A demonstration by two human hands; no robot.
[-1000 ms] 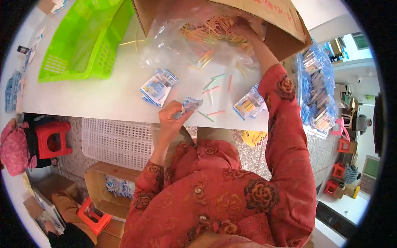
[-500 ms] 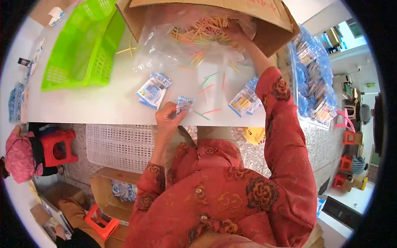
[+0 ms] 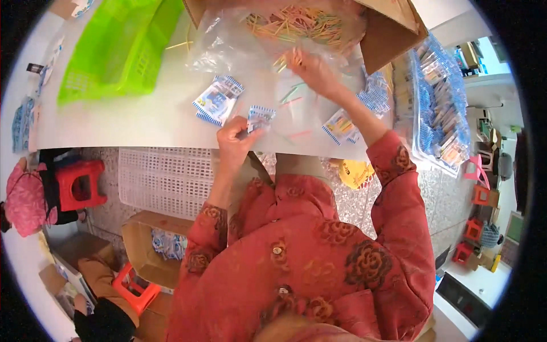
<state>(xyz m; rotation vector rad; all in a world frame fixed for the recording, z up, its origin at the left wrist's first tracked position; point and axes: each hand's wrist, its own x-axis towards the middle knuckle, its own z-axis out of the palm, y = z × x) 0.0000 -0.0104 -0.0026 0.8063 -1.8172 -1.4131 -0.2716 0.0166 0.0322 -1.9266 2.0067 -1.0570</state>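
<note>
My left hand (image 3: 233, 141) pinches a small blue-and-white plastic packet (image 3: 261, 117) above the table's near edge. Closed fingers of my right hand (image 3: 312, 69) hold a few thin yellow sticks (image 3: 280, 63) in front of a clear plastic bag (image 3: 219, 50). Inside the bag lies a heap of thin pink, yellow and green sticks (image 3: 302, 24). Several loose sticks (image 3: 292, 93) are scattered on the table between my hands. Left of them rest stacked packets (image 3: 217, 101); beneath my right forearm lies a packet with sticks showing inside (image 3: 343, 126).
A cardboard box (image 3: 393, 43) surrounds the bag at the back. A green plastic basket (image 3: 108, 57) stands at the left, and a tray full of filled packets (image 3: 441, 105) at the right. Below the table are a white crate (image 3: 162, 182) and red stools (image 3: 81, 185).
My right hand has come out of the bag toward me, with a few sticks in its fingers. My left hand still holds the packet. The whole view has shifted slightly.
</note>
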